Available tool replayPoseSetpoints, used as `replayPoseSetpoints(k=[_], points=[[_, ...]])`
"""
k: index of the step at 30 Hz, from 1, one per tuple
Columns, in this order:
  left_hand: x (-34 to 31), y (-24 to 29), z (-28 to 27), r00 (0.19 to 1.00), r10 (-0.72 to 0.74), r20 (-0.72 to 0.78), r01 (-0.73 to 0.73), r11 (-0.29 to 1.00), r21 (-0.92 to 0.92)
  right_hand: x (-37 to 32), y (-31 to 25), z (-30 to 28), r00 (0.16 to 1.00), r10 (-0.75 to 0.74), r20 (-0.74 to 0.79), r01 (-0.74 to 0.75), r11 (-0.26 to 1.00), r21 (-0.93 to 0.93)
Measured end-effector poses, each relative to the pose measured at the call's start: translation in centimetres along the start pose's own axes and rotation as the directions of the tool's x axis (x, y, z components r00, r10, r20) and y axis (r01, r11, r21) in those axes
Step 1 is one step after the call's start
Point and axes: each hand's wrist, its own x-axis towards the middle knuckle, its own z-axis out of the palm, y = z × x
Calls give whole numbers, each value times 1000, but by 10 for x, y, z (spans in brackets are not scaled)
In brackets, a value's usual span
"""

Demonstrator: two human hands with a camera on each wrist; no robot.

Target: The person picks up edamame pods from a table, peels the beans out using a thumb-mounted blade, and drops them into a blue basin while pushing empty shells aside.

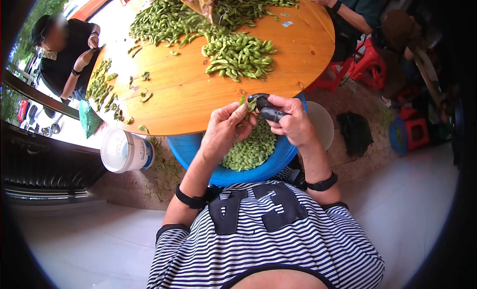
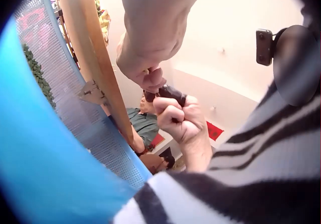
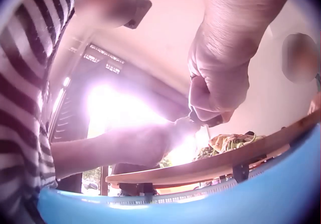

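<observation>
Over a blue basin [image 1: 185, 155], my left hand [image 1: 226, 124] pinches a green edamame pod [image 1: 252, 105] between thumb and fingers. My right hand [image 1: 297, 124] meets it from the other side and pinches the same pod; its thumb and forefinger look wrapped in black covers [image 1: 271, 113]. In the left wrist view, the right hand [image 2: 180, 119] shows its other fingers curled in. Shelled green beans [image 1: 248, 152] lie in the basin below both hands. A small heap of pods [image 1: 239, 55] sits on the wooden table [image 1: 174, 100] just beyond.
A larger pod pile [image 1: 169, 20] covers the table's far side, with scattered pods [image 1: 102, 87] at left. A white bucket [image 1: 115, 152] stands left of the basin. Two other people sit at the table, left and far right. Red stools [image 1: 367, 65] are at right.
</observation>
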Motion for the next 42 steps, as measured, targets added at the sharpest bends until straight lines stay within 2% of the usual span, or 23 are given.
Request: replayPoseSetpoints(k=[1, 4, 5, 8, 10, 11, 14, 15, 18, 22, 24, 28, 30, 32, 33, 34, 35, 36, 37, 38, 39, 40, 42], points=[[-1, 5, -1, 996, -82, -22, 79, 992, -95, 0, 0, -3, 1000, 9, 24, -10, 998, 63], [1, 3, -3, 986, -143, -81, 129, 979, -158, 3, 1, -8, 995, 71, 69, -79, 989, 124], [2, 0, -11, 989, -147, 4, 145, 970, -193, 4, 3, -11, 994, 76, 73, -84, 990, 117], [2, -4, -13, 994, -105, 16, 106, 950, -295, 4, 5, -14, 993, 55, 100, -68, 990, 125], [2, -5, -10, 996, -91, -2, 85, 937, -339, 2, 1, -12, 995, 46, 87, -71, 948, 310], [3, -5, -8, 996, -83, -15, 71, 924, -376, 2, 2, -13, 994, 48, 94, -75, 950, 302], [4, -9, -6, 1000, -9, 10, 12, 941, -337, 4, 6, -13, 998, 49, 35, -58, 923, 381], [3, -6, 0, 995, -31, -90, 1, 948, -317, 4, 5, -11, 999, 35, -5, -31, 954, 298], [4, -10, -4, 998, 29, -48, -44, 933, -356, 5, 10, -7, 998, -21, -54, 27, 993, 113], [8, -19, -9, 995, 42, -88, -71, 929, -363, 2, 8, 11, 990, -103, -101, 88, 986, -141], [8, -21, -13, 997, 63, 39, -40, 900, -435, 0, 8, 12, 990, -99, -97, 85, 987, -138], [6, -14, -3, 997, -11, -75, -20, 919, -394, -4, 7, 13, 991, -110, -81, 99, 987, -125], [1, -7, 4, 1000, 24, -14, -27, 932, -361, -9, 1, 6, 987, -118, -111, 106, 988, -113], [-1, -17, -5, 997, 52, 60, -32, 954, -299, -23, -15, -1, 942, -233, -242, 209, 970, -121], [-5, -12, -5, 972, 76, 224, -77, 997, -6, -33, -25, -9, 917, -298, -264, 261, 951, -168], [-10, -6, -5, 923, 48, 381, -163, 947, 277, -45, -34, -21, 888, -363, -284, 309, 926, -216], [-13, 11, -2, 906, -65, 417, -173, 845, 506, -56, -39, -35, 852, -381, -359, 289, 914, -285], [-11, 15, -7, 906, -61, 418, -176, 845, 505, -68, -44, -49, 809, -403, -429, 261, 899, -351], [-8, 20, -13, 938, 16, 345, -225, 787, 574, -78, -43, -72, 812, -365, -456, 150, 885, -440], [-4, 25, -18, 956, 100, 275, -260, 721, 642, -87, -34, -101, 810, -328, -486, 35, 854, -519], [2, 35, -21, 978, 177, 109, -202, 684, 700, -90, -14, -147, 835, -373, -404, -166, 528, -833], [21, 37, -39, 931, 357, 78, -242, 445, 862, -90, 8, -179, 871, -375, -316, -313, 71, -947], [52, 46, -66, 817, 571, 78, -216, 178, 960, -99, 31, -177, 778, -437, -452, -561, -158, -813]])
